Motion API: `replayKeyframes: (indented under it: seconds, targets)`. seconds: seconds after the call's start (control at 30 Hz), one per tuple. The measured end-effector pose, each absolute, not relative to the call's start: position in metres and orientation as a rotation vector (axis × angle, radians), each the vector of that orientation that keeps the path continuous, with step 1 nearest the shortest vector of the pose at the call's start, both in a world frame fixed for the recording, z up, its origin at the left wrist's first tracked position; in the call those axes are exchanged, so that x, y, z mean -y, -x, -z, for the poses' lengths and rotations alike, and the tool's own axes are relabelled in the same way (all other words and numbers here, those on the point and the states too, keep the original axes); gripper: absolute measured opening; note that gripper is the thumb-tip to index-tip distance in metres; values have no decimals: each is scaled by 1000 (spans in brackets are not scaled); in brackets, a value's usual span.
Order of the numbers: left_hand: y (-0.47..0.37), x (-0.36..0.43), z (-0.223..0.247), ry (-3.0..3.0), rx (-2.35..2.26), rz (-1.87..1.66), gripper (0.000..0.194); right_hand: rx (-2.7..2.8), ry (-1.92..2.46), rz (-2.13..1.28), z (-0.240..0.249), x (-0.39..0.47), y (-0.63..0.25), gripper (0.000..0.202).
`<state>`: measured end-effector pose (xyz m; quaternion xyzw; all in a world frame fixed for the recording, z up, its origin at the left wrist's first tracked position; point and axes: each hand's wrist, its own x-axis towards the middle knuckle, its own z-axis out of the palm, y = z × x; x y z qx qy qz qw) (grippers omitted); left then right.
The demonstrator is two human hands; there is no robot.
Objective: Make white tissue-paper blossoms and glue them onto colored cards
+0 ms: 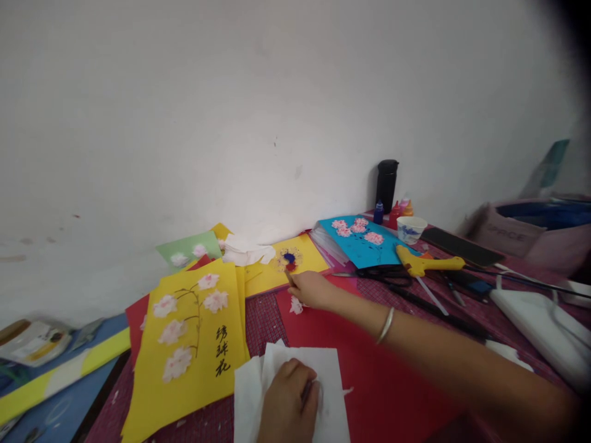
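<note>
My right hand point(314, 290), with a bangle on its wrist, reaches across the red paper point(364, 357) and pinches a slim brown stick point(289, 278). The stick's far end is by a blue and red paint patch point(290, 258) on a yellow sheet point(263, 280); whether it touches the paint I cannot tell. Below the fingers lies a small pinkish-white paper flower point(296, 304). My left hand point(289, 400) rests on white paper point(332, 381) with curled fingers. Something dark shows between them, too unclear to name.
Yellow paper with pink flowers point(231, 295) lies left. At right are a blue flower sheet point(346, 249), scissors point(383, 274), a yellow glue gun point(429, 263), a white-blue bowl point(410, 229), paint bottles point(395, 215) and a black flask point(386, 184). A wall point(231, 123) stands behind.
</note>
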<state>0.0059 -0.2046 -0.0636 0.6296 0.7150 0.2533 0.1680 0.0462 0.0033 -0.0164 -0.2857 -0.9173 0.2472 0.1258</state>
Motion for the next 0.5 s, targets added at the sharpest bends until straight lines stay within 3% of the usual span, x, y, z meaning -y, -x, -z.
replayKeyframes:
  seconds: [0.23,0.5]
  targets:
    - [-8,203,59,-1765,-2035,-755,17,2723,801,-694,-15,-8,-50,15]
    - [-13,203,57,-1739,-2089,-761,16,2478,733,-1023,-25,-15,-74,21]
